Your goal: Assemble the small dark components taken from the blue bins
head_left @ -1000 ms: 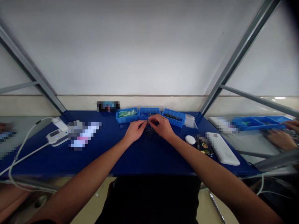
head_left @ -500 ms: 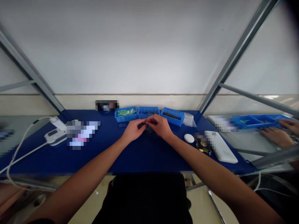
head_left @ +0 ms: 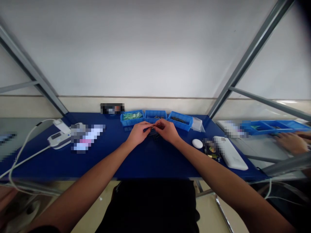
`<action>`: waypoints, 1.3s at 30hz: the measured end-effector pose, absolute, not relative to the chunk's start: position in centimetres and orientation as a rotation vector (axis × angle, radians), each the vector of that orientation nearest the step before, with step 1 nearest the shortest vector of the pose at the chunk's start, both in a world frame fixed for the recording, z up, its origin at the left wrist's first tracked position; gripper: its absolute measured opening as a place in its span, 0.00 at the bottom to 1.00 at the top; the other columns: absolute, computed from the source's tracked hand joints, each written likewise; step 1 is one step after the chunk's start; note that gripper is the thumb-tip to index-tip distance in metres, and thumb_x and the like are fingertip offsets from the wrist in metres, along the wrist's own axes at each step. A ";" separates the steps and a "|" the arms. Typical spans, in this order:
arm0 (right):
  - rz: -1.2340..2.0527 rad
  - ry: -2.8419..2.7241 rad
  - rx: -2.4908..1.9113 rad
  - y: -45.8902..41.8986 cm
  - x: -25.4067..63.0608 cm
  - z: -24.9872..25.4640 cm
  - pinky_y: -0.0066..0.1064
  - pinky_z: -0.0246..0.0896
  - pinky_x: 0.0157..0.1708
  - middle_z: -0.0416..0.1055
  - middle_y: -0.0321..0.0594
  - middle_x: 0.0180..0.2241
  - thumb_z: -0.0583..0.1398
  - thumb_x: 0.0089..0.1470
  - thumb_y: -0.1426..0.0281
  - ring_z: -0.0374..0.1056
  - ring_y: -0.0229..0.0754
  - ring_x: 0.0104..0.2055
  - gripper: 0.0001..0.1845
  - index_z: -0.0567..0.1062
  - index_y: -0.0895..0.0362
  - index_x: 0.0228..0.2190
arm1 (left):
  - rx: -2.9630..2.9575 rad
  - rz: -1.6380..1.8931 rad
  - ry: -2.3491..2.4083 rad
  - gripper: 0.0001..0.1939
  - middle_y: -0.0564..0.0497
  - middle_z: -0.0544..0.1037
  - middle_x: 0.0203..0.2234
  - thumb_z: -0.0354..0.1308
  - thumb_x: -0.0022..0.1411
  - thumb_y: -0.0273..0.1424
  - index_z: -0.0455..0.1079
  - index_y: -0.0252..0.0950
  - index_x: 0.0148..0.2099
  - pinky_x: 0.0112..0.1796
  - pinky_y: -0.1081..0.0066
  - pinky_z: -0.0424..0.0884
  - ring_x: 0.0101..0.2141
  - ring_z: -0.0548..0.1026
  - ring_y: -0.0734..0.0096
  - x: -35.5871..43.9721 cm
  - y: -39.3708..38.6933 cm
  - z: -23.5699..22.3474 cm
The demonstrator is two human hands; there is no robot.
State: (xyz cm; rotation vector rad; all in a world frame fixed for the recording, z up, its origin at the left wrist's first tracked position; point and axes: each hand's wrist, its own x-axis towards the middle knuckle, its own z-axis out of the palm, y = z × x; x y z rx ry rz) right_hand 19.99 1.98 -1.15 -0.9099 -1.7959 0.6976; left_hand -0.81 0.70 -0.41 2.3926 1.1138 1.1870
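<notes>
Over the middle of the blue table, my left hand and my right hand meet at the fingertips. Both are closed in a pinch around something small, mostly hidden by the fingers; its kind does not show. Just below them lie thin dark pieces on the table. Behind the hands stand three blue bins in a row: the left bin has green packets, the middle bin small metal parts, and the right bin dark, thin screw-like pieces.
Clear plastic bags lie beside the right bin. A white round case and a white slab-like device sit at right, a power strip at left. A co-worker's hand works beyond the metal frame.
My fingertips have shifted slightly around the small thing, still together in the same place. The co-worker's hands at right have moved. The view has shifted a little.
</notes>
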 end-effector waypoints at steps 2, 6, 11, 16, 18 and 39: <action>0.720 -1.806 -0.913 2.0 20.0 -1.3 0.34 0.74 0.39 0.80 0.37 0.35 0.66 0.56 0.64 0.78 0.41 0.36 0.07 0.76 0.52 0.37 | 2.404 1.183 1.113 0.16 0.48 0.84 0.47 0.57 0.69 0.26 0.81 0.43 0.53 0.49 0.61 0.77 0.45 0.82 0.62 -0.8 0.7 -0.4; 0.728 -1.837 -0.922 2.0 19.9 -1.4 0.32 0.73 0.37 0.78 0.35 0.34 0.66 0.55 0.66 0.76 0.39 0.34 0.08 0.75 0.53 0.37 | 2.398 1.175 1.158 0.16 0.49 0.84 0.46 0.58 0.69 0.26 0.80 0.42 0.54 0.50 0.61 0.77 0.45 0.82 0.62 -0.8 0.6 -0.5; 0.653 -1.905 -0.902 1.8 19.8 -0.8 0.31 0.72 0.38 0.77 0.35 0.34 0.63 0.55 0.71 0.73 0.38 0.33 0.17 0.77 0.53 0.48 | 2.377 1.162 1.186 0.13 0.49 0.85 0.46 0.59 0.68 0.26 0.80 0.41 0.52 0.50 0.62 0.76 0.45 0.83 0.61 -0.7 0.4 -0.2; 0.470 -1.952 -0.921 1.7 20.0 -0.3 0.31 0.69 0.36 0.75 0.38 0.33 0.62 0.57 0.72 0.71 0.38 0.32 0.12 0.83 0.54 0.41 | 2.340 1.137 1.249 0.12 0.49 0.85 0.44 0.56 0.72 0.34 0.81 0.41 0.49 0.47 0.63 0.76 0.44 0.82 0.60 -0.6 0.1 0.0; 0.454 -1.934 -0.916 1.8 20.1 -0.3 0.31 0.69 0.35 0.76 0.39 0.34 0.62 0.57 0.71 0.71 0.38 0.32 0.10 0.83 0.54 0.40 | 2.307 1.127 1.262 0.14 0.49 0.85 0.44 0.55 0.73 0.37 0.81 0.41 0.49 0.45 0.65 0.76 0.43 0.82 0.60 -0.6 0.0 0.1; 0.698 -1.871 -0.948 2.1 20.2 -1.0 0.32 0.73 0.39 0.81 0.36 0.34 0.65 0.56 0.67 0.78 0.41 0.35 0.05 0.79 0.53 0.36 | 2.337 1.179 1.230 0.11 0.50 0.86 0.43 0.62 0.67 0.28 0.82 0.43 0.49 0.47 0.64 0.78 0.42 0.83 0.63 -0.7 0.6 -0.5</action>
